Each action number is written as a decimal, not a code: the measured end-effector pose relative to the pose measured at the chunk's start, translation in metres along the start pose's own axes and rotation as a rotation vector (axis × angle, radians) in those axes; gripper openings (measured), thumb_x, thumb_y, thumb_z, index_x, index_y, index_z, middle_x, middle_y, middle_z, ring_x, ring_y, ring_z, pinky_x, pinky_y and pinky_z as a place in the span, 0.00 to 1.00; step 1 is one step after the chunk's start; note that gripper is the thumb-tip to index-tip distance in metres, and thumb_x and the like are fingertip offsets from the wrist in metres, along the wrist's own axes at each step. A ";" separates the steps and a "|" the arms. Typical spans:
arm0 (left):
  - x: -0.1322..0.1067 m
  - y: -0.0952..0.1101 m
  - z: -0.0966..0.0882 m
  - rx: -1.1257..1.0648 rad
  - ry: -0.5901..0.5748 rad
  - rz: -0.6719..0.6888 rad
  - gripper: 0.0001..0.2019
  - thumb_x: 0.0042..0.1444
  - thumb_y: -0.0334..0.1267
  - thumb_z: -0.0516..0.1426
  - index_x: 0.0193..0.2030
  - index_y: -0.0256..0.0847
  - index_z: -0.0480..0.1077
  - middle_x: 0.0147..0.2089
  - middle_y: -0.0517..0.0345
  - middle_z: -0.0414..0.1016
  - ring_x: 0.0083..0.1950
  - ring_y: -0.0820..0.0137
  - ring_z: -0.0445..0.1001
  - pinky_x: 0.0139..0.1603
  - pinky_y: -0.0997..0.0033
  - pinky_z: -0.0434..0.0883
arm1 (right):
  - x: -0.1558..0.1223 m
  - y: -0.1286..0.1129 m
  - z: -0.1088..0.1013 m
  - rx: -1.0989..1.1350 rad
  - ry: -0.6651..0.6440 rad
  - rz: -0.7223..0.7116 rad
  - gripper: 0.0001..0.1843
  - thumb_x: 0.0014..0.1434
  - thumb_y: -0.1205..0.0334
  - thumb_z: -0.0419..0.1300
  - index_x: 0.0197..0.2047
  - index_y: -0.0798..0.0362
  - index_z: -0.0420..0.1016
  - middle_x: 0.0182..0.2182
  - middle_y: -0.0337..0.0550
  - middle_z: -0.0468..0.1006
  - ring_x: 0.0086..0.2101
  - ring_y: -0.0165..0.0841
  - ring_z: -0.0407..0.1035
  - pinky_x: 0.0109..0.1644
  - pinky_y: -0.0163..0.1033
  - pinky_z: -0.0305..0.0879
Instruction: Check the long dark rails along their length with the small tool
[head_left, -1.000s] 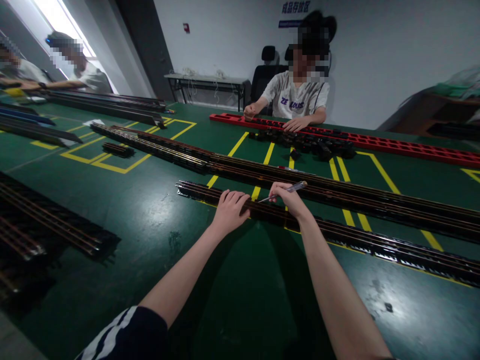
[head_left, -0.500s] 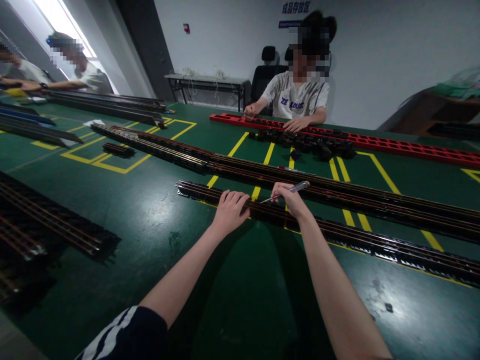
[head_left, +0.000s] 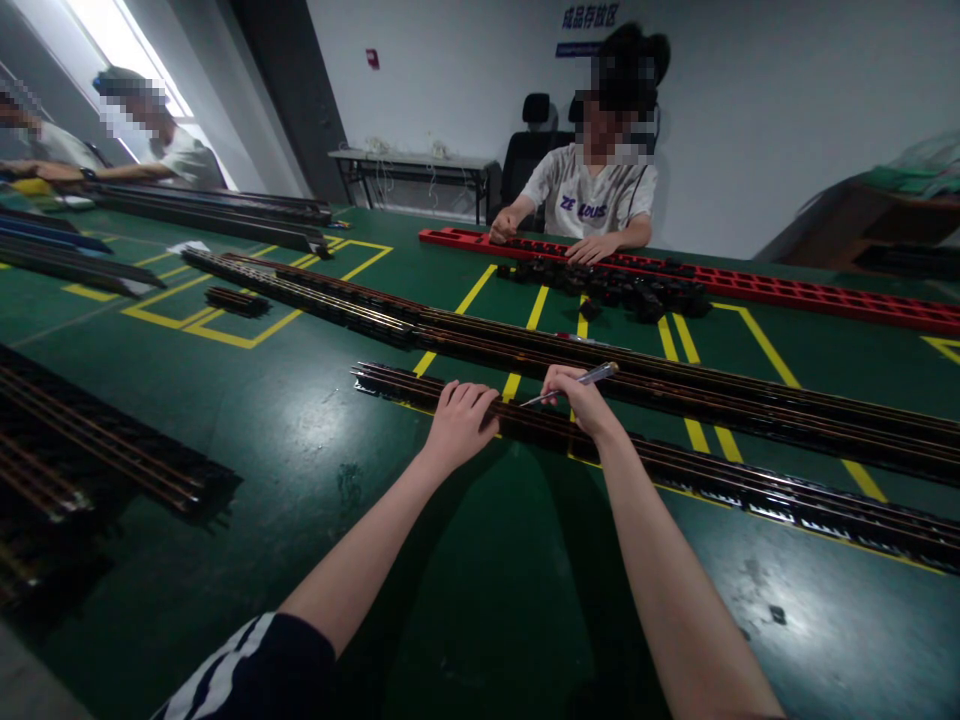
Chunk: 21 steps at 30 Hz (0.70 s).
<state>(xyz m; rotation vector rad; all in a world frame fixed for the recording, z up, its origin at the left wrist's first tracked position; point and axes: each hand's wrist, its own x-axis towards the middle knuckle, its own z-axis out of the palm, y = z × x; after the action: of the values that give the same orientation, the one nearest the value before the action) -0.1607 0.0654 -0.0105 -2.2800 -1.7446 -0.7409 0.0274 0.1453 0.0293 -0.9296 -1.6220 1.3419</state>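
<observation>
A long black rail with copper strips lies across the green table in front of me. My left hand rests on the rail's near edge, fingers curled over it. Just to the right, my right hand pinches a thin clear-handled screwdriver, tip pointing left and down at the rail between my two hands.
More long rails lie beyond, and others at the left. A person in a white shirt sits across by a red tray and a heap of black parts. Two people work at far left.
</observation>
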 end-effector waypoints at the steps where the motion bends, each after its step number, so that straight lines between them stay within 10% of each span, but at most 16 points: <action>1: 0.000 0.000 0.000 -0.001 0.000 0.002 0.14 0.57 0.36 0.53 0.50 0.42 0.69 0.50 0.53 0.75 0.54 0.61 0.70 0.62 0.54 0.59 | 0.000 0.000 0.000 0.000 0.000 0.001 0.09 0.41 0.64 0.53 0.14 0.52 0.67 0.14 0.37 0.67 0.20 0.28 0.61 0.28 0.36 0.57; 21: 0.000 0.000 -0.001 0.010 -0.005 0.013 0.14 0.57 0.37 0.53 0.50 0.40 0.69 0.50 0.53 0.75 0.53 0.60 0.70 0.62 0.54 0.59 | 0.001 0.001 -0.001 0.062 0.071 0.003 0.08 0.37 0.64 0.52 0.11 0.52 0.66 0.12 0.38 0.65 0.18 0.26 0.56 0.22 0.34 0.52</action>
<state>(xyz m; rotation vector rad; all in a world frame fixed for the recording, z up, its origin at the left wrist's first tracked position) -0.1611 0.0650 -0.0101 -2.2864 -1.7303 -0.7228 0.0281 0.1468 0.0283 -0.9326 -1.5174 1.3390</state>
